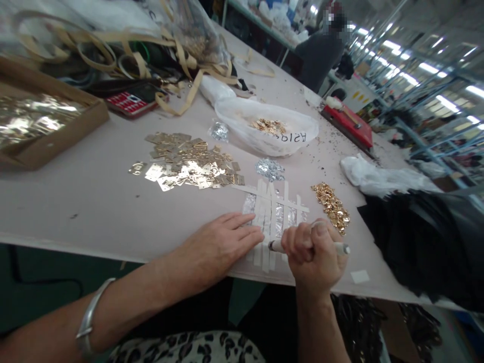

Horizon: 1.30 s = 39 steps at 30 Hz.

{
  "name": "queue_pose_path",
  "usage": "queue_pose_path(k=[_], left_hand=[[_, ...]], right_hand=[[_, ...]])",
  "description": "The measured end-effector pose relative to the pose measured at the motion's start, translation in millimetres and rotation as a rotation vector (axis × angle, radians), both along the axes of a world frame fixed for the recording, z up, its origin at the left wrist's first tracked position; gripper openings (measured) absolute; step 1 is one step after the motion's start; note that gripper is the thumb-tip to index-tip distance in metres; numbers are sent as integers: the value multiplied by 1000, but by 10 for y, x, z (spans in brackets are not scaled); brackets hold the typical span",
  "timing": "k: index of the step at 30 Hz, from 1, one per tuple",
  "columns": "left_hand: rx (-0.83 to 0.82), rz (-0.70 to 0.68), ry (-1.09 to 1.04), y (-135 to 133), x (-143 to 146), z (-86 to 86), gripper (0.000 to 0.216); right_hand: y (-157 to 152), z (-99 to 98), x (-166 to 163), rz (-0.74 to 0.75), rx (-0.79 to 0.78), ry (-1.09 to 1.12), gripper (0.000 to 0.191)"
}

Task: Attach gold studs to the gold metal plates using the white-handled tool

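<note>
Lower centre of frame: right hand (313, 254) clenched around white pen-like tool (340, 248), axis running left-right, tip touching taped strips (272, 209) just to its left; left hand (219, 244) flat, fingers extended, resting on the strips' left edge.

Gold plates (189, 166): heaped mid-tabletop (94, 206).
Plastic bag (272, 133): 1 o'clock of plates.
Cardboard box (56, 138): 9 o'clock.
Gold studs (331, 206): 4 o'clock.

Only one marking can be read. On the white plastic bag (242, 113), just above the middle of the frame, dark handwritten characters seen upside down look like "A219"; the strokes beside them are unclear. The keys on the red device (130, 102) at upper left are too small to read.
</note>
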<state>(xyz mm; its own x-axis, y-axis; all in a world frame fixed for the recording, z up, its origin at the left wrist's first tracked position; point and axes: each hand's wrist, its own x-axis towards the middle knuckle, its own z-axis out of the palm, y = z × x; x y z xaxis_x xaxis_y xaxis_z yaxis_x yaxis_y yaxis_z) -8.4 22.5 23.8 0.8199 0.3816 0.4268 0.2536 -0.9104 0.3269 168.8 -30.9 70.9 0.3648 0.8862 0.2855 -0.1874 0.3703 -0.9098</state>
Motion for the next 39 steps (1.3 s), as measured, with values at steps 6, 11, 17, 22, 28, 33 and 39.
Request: queue_pose_path(k=[6,11,17,22,28,33,39], left_hand=[[118,-68,81,194,189,10,11],[166,226,7,-198,303,-10,21],[43,305,-74,-534,203,-54,20],[6,268,-157,-562,151,-59,16],[-43,180,-211,-564,116,-98,14],[9,185,-83,-415,38,-140,27],[24,168,-54,-391,28,-198,25]], right_hand=[[-228,46,109,-89,25,8,42],[-254,-53,174,-157,29,91,40],[-272,-126,184,-158,13,136,38],[-275,-107,131,-167,22,230,40],[-131,-157,173,-231,-82,409,40],[59,-267,260,-240,-155,532,41],[191,-345,276,-182,-221,664,35]])
